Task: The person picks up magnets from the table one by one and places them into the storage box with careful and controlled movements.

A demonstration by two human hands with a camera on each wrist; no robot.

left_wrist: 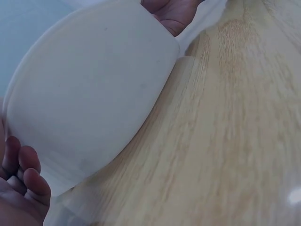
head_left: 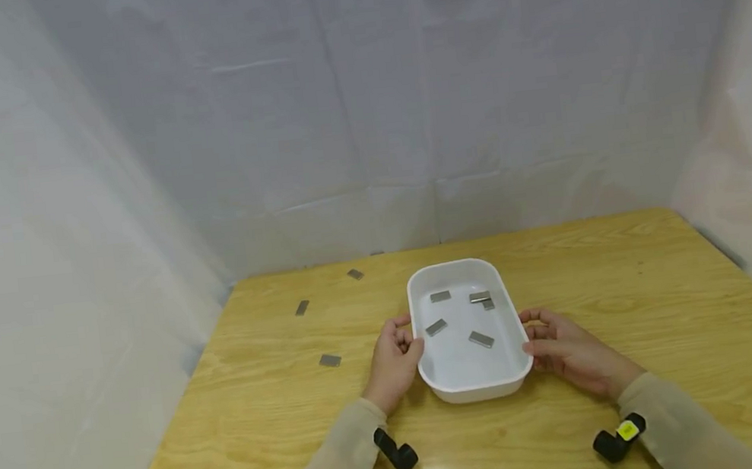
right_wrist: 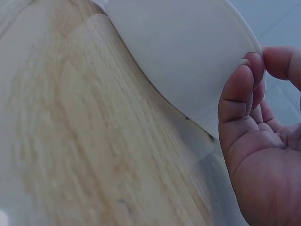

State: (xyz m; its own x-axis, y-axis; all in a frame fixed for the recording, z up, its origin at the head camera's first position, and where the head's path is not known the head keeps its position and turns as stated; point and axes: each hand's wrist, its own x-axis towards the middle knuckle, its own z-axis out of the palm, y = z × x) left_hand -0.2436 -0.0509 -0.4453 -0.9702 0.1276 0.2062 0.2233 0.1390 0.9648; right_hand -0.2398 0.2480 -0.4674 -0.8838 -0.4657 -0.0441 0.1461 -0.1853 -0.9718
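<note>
A white rectangular plastic tub (head_left: 475,394) with rounded corners sits low at the table, between both hands. Several small grey metallic rectangular blocks (head_left: 481,339) lie inside it; two of them touch near the right wall. My left hand (head_left: 393,366) holds the tub's left side, thumb at the rim and fingers against the outer wall. On the opposite side my right hand (head_left: 574,355) pinches the rim; in the right wrist view its thumb and fingertips meet at the tub's (right_wrist: 178,52) edge. Whether the tub's base rests fully on the wood cannot be told.
Three more flat grey pieces lie on the wooden table (head_left: 629,284) left of the tub: one far back (head_left: 356,274), one at mid-depth (head_left: 302,308), one nearer (head_left: 330,360). Pale sheeting (head_left: 377,112) hangs behind the table and along both sides.
</note>
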